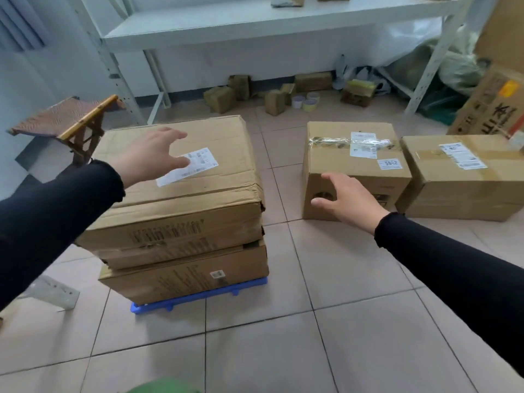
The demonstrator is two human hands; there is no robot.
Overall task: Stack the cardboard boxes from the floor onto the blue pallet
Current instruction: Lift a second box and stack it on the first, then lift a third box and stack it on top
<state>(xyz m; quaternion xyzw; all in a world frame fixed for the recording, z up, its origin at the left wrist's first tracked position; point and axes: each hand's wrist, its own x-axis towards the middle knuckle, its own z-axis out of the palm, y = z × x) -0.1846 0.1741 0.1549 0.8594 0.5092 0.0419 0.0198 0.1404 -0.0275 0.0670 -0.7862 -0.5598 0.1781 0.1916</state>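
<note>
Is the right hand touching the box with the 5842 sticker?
Cannot tell. In the head view the open right hand overlaps the near face of the sticker-marked box, but no contact or gap shows plainly.

You stand on a pale tiled floor; a white metal shelf rack lines the light wall, a small wooden stool to your left.

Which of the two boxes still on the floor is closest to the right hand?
The box with the 5842 sticker, directly behind the right hand. The other floor box sits further right, beside it, with no number sticker.
</note>
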